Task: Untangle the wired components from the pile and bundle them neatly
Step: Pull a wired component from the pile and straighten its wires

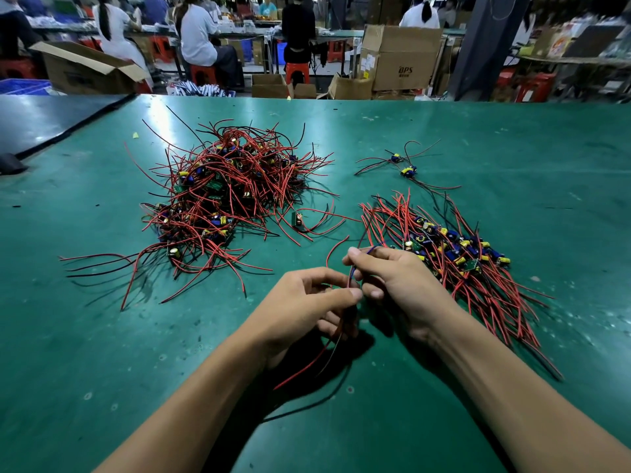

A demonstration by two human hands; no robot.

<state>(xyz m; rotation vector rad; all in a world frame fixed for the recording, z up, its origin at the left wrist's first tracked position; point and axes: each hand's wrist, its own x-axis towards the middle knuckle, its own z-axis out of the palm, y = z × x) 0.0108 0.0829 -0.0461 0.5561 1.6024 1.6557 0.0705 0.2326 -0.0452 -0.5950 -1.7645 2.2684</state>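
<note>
A tangled pile (218,196) of small circuit boards with red and black wires lies on the green table (102,336) at centre left. To the right, a sorted row of the same components (457,254) lies with wires aligned. My left hand (307,308) pinches the wires of one component (345,302) between thumb and fingers. My right hand (389,285) grips the same wires just above, fingers curled round them. Red and black wire ends (307,370) trail down toward me below my left hand. The component's board is hidden by my hands.
Two loose wired components (404,167) lie at the back right, one more single board (297,220) sits between the piles. A dark table (51,121) adjoins at the far left. Cardboard boxes (399,56) and seated people (201,39) are beyond the far edge.
</note>
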